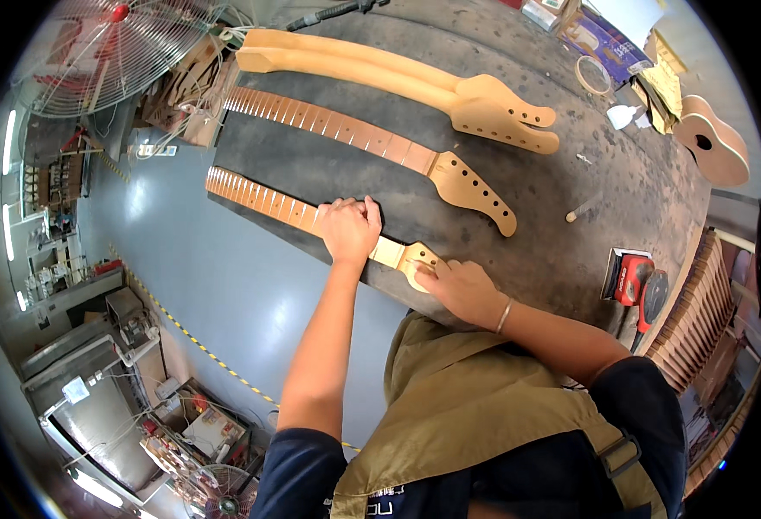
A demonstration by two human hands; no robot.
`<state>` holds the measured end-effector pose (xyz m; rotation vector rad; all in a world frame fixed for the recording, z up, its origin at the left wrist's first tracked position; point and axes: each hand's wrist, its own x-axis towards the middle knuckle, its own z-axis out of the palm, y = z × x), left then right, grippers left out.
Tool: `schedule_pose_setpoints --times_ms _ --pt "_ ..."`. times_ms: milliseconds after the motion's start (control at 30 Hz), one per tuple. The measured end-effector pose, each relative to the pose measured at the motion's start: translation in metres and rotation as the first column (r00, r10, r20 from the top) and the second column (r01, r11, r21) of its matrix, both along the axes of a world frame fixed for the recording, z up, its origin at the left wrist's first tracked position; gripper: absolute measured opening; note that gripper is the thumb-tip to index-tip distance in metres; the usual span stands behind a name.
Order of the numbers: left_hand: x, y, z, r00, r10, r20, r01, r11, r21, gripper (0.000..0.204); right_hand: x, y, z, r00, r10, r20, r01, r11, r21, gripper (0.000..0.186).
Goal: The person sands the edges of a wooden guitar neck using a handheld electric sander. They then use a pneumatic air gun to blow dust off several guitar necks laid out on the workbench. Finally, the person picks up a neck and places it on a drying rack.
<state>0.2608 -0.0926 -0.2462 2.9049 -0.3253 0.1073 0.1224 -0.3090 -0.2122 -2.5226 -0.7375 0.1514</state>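
Maple guitar neck (268, 201) lies at near edge of workbench (588, 233); left hand (348, 229) clamps fretboard, fingers curled over, right hand (462, 290) flat w/ fingertips on headstock (413, 258) — keep pressure even, neck flat.

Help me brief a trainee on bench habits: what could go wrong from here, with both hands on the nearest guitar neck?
1. The nearest guitar neck lies right along the bench's front edge; if the left hand or right hand pushes it outward, it might tip onto the floor.
2. The red sander sits close by the right forearm; a backward elbow sweep could knock it.
3. The small dowel lies loose and may roll.
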Motion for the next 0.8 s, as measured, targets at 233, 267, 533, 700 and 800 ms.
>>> schedule_pose_setpoints --times_ms 233,267,533,700,800 --pt "-0.002 -0.001 0.003 1.0 0.007 -0.03 -0.007 1.0 -0.001 0.046 0.005 0.006 0.003 0.999 -0.019 0.03 0.02 0.999 -0.035 0.021" --pt "-0.002 0.0 0.003 0.999 0.013 -0.036 -0.014 1.0 -0.008 0.046 0.004 0.005 0.004 1.0 -0.016 -0.004 0.016 1.0 -0.02 0.019" --pt "-0.001 -0.003 0.005 0.998 0.028 -0.062 -0.027 1.0 0.006 0.046 0.006 0.0 -0.002 1.0 0.018 -0.022 -0.018 1.0 0.013 0.02" --pt "-0.001 -0.003 0.001 1.0 -0.007 0.028 0.008 1.0 -0.021 0.043 0.008 0.007 -0.003 0.997 0.04 -0.065 -0.041 0.999 0.0 0.019" --pt "-0.003 -0.001 0.0 1.0 -0.006 0.024 0.006 1.0 0.006 0.043 0.002 0.002 0.0 0.994 0.02 -0.11 -0.024 0.999 -0.027 0.018"
